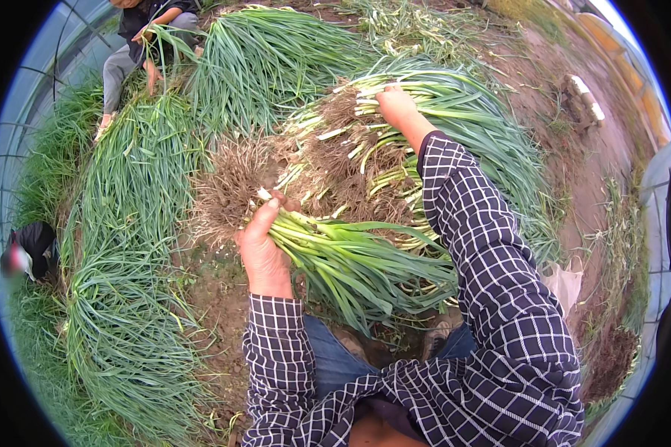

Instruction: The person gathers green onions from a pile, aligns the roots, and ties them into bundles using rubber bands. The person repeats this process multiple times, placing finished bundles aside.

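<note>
My left hand (263, 246) grips a bundle of leek-like plants (352, 243) just above the roots. Its brown, soil-covered roots (226, 190) fan out to the left, and the green leaves hang down to the right over my knees. Farther off, my right hand (398, 106) is closed over pale stems at the top of a large pile of the same plants (497, 145); its fingertips are partly hidden. Stems and tangled roots in this pile (341, 153) face left, while the leaves trail right.
Leafy heaps lie at the far side (257, 61) and down the left (128, 329). A person (151, 33) crouches at the upper left, another (33, 251) at the left edge. A plastic bag (563, 282) lies at right, a white-topped block (587, 99) beyond.
</note>
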